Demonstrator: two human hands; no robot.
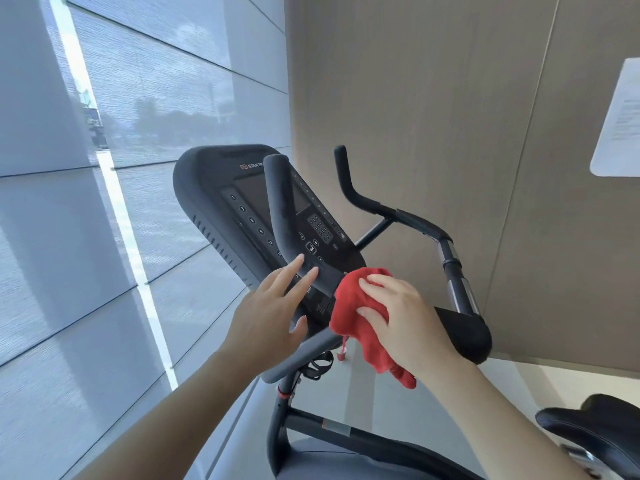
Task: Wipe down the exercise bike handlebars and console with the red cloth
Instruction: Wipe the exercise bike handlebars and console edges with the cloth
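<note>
The exercise bike's black console [221, 209] with a screen and keypad tilts at the centre. A black left handlebar [280, 209] rises in front of it; the right handlebar [450, 268] curves off to the right. My left hand [270, 313] is open, its straight fingertips touching the lower part of the left handlebar. My right hand [401, 317] grips the bunched red cloth [356, 313] against the console's lower right edge, with a tail of cloth hanging below.
A large window with grey blinds [104, 202] fills the left. A wood-panel wall [450, 98] with a white notice [620, 119] stands behind the bike. The black saddle [595, 431] sits at lower right, the bike frame [332, 427] below.
</note>
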